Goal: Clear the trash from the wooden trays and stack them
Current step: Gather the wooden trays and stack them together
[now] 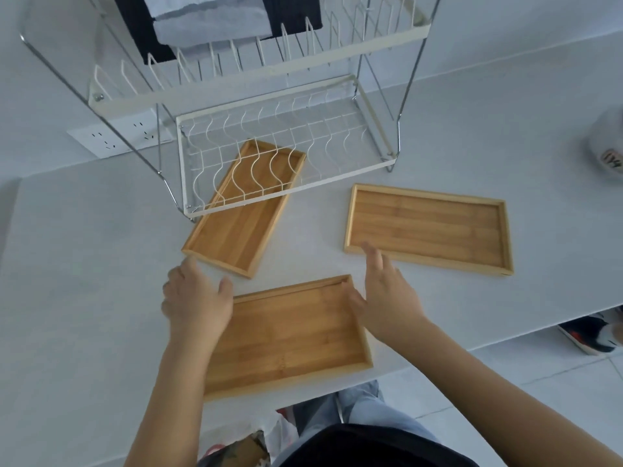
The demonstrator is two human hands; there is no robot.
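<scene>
Three empty wooden trays lie on the white counter. The nearest tray [286, 335] sits at the front edge between my hands. My left hand [195, 298] hovers at its far left corner, fingers spread, holding nothing. My right hand [387, 294] is open at its far right corner, thumb touching the rim. A second tray [242, 210] lies slanted at the back left, half under the wire rack. The third tray [428, 227] rests to the right. No trash shows in any tray.
A two-tier white wire dish rack [269, 156] stands at the back over the slanted tray. A wall socket [118, 136] is behind it. A white container [606, 143] sits at the far right edge. A shoe [590, 335] is on the floor.
</scene>
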